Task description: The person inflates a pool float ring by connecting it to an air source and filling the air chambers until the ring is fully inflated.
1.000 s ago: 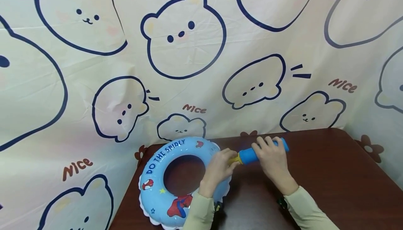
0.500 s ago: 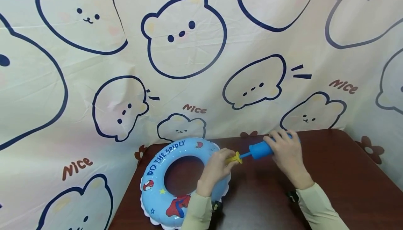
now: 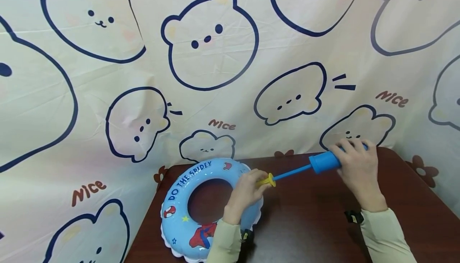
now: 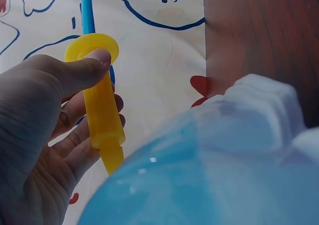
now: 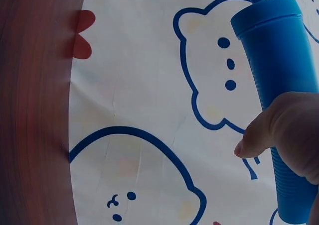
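A hand pump spans both hands. Its blue barrel [image 3: 323,162] is gripped by my right hand [image 3: 359,171], with the thumb along it in the right wrist view. A thin blue rod [image 3: 292,172] runs out of the barrel to a yellow nozzle [image 4: 103,105], which my left hand [image 3: 245,193] holds with the thumb on its flange. The light-blue inflated swim ring [image 3: 176,211] lies under and beside my left forearm. In the left wrist view the nozzle's narrow end meets the ring's outline; whether it sits in a valve is hidden.
A dark brown table [image 3: 302,223] carries the ring. Behind it hangs a pale cloth [image 3: 215,107] printed with cartoon animals, close to the table's back edge. Dark bands are on both wrists.
My right hand has drawn the blue barrel up and to the right, away from the left hand. More and more of the rod shows. The left hand and ring have hardly moved.
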A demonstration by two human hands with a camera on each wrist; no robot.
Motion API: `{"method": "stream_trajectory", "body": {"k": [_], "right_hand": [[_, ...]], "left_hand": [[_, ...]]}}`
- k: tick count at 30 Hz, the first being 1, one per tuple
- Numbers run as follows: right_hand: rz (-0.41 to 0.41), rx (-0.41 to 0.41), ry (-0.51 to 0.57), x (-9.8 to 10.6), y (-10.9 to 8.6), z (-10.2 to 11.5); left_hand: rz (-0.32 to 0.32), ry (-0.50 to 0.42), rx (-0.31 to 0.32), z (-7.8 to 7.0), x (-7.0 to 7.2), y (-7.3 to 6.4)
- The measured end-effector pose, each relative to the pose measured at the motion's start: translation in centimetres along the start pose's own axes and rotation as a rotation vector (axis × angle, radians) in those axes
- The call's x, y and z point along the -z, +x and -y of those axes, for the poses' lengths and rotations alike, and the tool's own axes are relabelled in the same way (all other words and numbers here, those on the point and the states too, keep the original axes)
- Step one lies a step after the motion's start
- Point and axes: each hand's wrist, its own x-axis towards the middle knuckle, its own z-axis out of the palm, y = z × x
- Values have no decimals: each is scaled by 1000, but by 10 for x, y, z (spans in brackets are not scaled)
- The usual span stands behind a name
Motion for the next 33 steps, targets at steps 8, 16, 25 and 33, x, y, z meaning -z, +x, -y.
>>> {"method": "stream_trajectory", "body": {"k": [8, 16, 25, 33], "right_hand": [[27, 5, -15, -5, 1, 20], [35, 48, -26, -23, 0, 58], [57, 104, -22, -39, -8, 95], [78, 109, 14, -41, -8, 93]], "left_hand": [[-22, 28, -26, 2, -2, -5], [-60, 39, -82, 2, -4, -3], [-64, 61, -109, -1, -9, -2], [-30, 28, -74, -4, -4, 0]]}}
